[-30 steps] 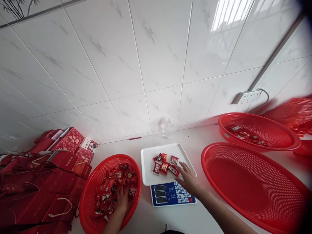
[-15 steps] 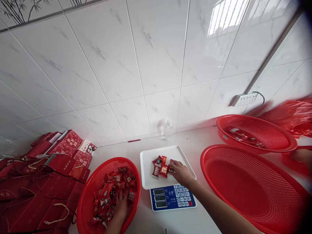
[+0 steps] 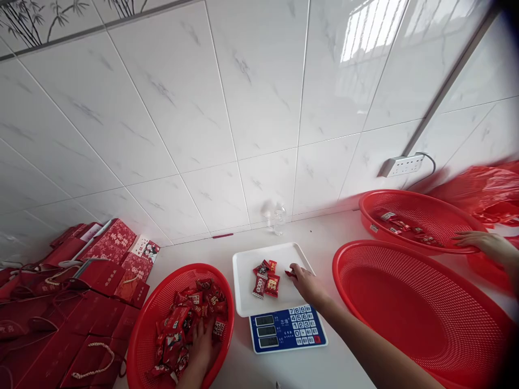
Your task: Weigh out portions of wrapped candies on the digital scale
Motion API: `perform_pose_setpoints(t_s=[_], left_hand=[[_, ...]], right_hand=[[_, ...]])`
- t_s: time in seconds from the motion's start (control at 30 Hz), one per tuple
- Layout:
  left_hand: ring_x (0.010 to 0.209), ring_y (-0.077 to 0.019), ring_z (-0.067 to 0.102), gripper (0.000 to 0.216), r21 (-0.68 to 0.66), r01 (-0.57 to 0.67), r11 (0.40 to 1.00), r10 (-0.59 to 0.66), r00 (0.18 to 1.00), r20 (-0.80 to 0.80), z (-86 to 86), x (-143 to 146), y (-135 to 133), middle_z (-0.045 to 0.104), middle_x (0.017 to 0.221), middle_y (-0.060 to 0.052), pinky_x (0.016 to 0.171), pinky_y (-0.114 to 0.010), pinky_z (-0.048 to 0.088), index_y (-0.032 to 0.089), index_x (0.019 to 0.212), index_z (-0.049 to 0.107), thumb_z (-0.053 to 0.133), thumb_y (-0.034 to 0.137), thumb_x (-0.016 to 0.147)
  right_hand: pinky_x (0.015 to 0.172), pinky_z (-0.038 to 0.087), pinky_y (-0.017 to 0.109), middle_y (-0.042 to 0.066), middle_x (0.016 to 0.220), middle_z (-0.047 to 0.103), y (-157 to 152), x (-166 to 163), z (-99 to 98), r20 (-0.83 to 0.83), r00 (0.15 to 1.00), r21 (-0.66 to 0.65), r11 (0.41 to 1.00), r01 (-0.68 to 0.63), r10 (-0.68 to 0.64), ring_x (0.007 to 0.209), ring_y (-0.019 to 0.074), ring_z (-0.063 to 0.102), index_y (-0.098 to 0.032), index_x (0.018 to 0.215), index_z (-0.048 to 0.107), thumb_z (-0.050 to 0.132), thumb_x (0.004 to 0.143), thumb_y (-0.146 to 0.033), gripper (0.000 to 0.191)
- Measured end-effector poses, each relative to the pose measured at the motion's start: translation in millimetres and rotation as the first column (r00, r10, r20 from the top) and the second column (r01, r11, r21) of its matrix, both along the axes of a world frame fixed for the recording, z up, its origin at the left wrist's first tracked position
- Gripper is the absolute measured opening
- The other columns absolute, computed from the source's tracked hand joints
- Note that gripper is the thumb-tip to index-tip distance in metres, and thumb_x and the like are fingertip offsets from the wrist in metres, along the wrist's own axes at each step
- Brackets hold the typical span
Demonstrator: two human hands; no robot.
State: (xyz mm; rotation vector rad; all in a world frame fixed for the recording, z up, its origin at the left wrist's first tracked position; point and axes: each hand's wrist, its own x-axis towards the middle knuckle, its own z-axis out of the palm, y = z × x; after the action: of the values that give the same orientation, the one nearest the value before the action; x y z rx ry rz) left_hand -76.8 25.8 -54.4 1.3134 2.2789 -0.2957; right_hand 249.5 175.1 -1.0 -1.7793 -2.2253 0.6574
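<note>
The left hand [image 3: 203, 346] lies palm down in a round red plastic mesh basket [image 3: 140, 335] at the near left of the white bench [image 3: 324, 235]. Its fingers are sunk into a heap of red-wrapped sweets [image 3: 182, 319]; whether its grip has closed on any of them cannot be told.

The right hand [image 3: 307, 282] reaches over a flat white plastic tray [image 3: 247, 300], which sits on a digital scale with a blue keypad panel [image 3: 284, 329]. Its grip is clenched on a single red-wrapped sweet [image 3: 289, 273] at the right side of the tray, with only a corner showing past the fingertips. A small cluster of wrapped sweets [image 3: 265, 278] lies on the middle of the tray, just left of that hand and apart from it.

Right of the scale stands a large red mesh basket [image 3: 405, 313]. Behind it is a second red mesh basket [image 3: 430, 213] with a few sweets on its floor, and another person's hand [image 3: 478, 240] rests at its near rim. A pile of red paper gift bags with cord handles [image 3: 81, 292] covers the far left. A clear plastic bottle [image 3: 278, 216] stands against the tiled wall behind the tray, and a white power strip [image 3: 399, 165] hangs on that wall.
</note>
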Motion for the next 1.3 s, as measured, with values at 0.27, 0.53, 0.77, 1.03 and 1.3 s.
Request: perform_pose_setpoints(t_s=[0.27,0.53,0.77,1.03,1.3], left_hand=[[0.138,-0.0313,0.009,0.064,-0.008,0.002,1.000,-0.002,1.000,-0.003,-2.7,-1.8,1.0,0.016,0.151,-0.012,0.100,-0.048,0.032,0.027,0.139,0.029,0.047,0.019,0.078],[0.138,-0.0340,0.007,0.068,-0.063,-0.004,0.998,0.004,1.000,0.007,0.0,0.6,6.7,0.011,0.152,-0.015,0.101,-0.045,0.029,0.024,0.141,0.025,0.049,0.022,0.078],[0.138,-0.0328,0.011,0.066,-0.022,0.002,1.000,-0.003,1.000,-0.012,0.9,1.7,5.7,0.017,0.151,-0.013,0.102,-0.042,0.028,0.023,0.140,0.029,0.050,0.018,0.077],[0.139,-0.0304,0.006,0.064,0.000,-0.020,1.000,0.020,0.999,0.028,-0.4,0.1,2.6,0.017,0.151,-0.011,0.105,-0.041,0.023,0.024,0.138,0.033,0.049,0.017,0.076],[0.138,-0.0304,0.012,0.068,0.047,-0.002,0.999,0.000,0.999,0.036,-3.6,0.6,-1.1,0.017,0.150,-0.014,0.107,-0.037,0.022,0.019,0.139,0.031,0.049,0.011,0.074]], right_hand=[[0.063,0.046,0.029,0.007,0.093,0.069,-17.0,71.6,13.0,-0.179,0.922,0.013,0.936,0.352,-0.344,0.080,0.0232,0.066,-0.023,0.109,0.048,0.037,0.084,-0.048,0.037],[0.054,0.045,0.037,0.011,0.085,0.070,-41.5,170.0,-6.0,-0.035,0.796,-0.034,0.797,0.603,-0.604,0.071,0.0312,0.065,-0.021,0.106,0.055,0.038,0.077,-0.061,0.052],[0.089,0.043,0.047,0.015,0.124,0.055,-32.2,145.4,-23.3,0.001,0.891,0.245,0.863,0.441,-0.455,0.118,0.0322,0.046,-0.016,0.119,0.051,0.033,0.083,-0.050,0.053],[0.108,0.021,0.049,0.006,0.150,0.022,-19.0,-20.5,-12.2,0.012,0.993,0.112,0.987,-0.115,0.115,0.138,0.0306,0.007,-0.029,0.133,0.041,0.039,0.080,-0.063,0.063],[0.106,0.004,0.052,0.009,0.152,0.012,0.6,-93.8,-19.3,0.121,0.983,-0.021,0.991,-0.135,0.137,0.137,0.0361,-0.004,-0.030,0.139,0.030,0.038,0.076,-0.070,0.075]])
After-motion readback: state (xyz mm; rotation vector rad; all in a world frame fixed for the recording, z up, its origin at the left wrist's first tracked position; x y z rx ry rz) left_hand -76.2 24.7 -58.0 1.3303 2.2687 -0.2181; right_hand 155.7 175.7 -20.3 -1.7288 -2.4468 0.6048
